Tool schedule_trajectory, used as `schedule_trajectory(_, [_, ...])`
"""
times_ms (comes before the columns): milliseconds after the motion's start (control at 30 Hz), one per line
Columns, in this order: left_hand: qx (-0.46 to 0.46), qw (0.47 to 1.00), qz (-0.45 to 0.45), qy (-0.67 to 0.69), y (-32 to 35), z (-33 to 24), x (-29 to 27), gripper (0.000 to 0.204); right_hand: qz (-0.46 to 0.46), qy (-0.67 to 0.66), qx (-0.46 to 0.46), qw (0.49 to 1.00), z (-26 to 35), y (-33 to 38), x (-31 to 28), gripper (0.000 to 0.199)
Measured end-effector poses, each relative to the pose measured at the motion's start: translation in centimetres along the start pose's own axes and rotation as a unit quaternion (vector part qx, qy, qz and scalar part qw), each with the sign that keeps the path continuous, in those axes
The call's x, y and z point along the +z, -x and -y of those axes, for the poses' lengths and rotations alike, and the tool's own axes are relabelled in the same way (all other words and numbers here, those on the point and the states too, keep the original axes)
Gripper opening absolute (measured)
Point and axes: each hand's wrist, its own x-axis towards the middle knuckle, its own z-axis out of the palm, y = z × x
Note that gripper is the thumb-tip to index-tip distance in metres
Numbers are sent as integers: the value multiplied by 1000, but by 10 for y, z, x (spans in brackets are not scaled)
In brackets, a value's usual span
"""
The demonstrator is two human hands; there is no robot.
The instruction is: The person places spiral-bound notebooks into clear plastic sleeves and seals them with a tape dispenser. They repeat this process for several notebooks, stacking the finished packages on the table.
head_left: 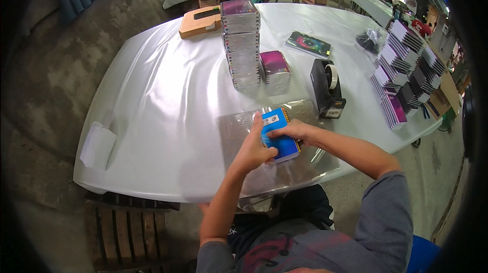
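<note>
Blue spiral notebooks form a small stack with a white label on the top cover and the coil along the right edge. My left hand is closed round the stack's left side, thumb pointing up along it. From the right, my right hand grips the coil side, its thumb lying across the blue cover. Some of my fingers are hidden beneath or behind the stack. Under both hands lie clear plastic sheets or bags at the table's near edge.
Tall wrapped notebook stacks stand beyond my hands, beside a shorter purple-topped stack. A black tape dispenser is close on the right. Loose notebooks pile at the far right. A white packet lies left; a cardboard box sits behind.
</note>
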Motion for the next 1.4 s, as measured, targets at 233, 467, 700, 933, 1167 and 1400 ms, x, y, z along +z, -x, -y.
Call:
schedule_trajectory(233, [-34, 998, 45, -22, -17, 5, 24, 106, -56, 52, -69, 995, -24, -18, -5, 68])
schedule_trajectory(467, [-65, 989, 121, 55, -24, 0, 29, 117, -186, 260, -240, 916, -51, -18, 9, 93])
schedule_trajectory(700, [42, 994, 102, -7, -24, 2, 27, 123, -133, 74, -267, 952, -64, -29, 12, 100])
schedule_trajectory(933, [-46, 976, 7, 212, -30, 13, -50, 77, -127, 122, -277, 944, -72, -29, 7, 99])
schedule_trajectory(1167, [-38, 997, 20, 67, -104, 61, -70, 52, -104, 118, -274, 949, -70, -31, 12, 97])
schedule_trajectory(1400, [143, 918, -265, -257, -98, 5, -50, 37, -119, 105, -274, 949, -66, -20, 14, 94])
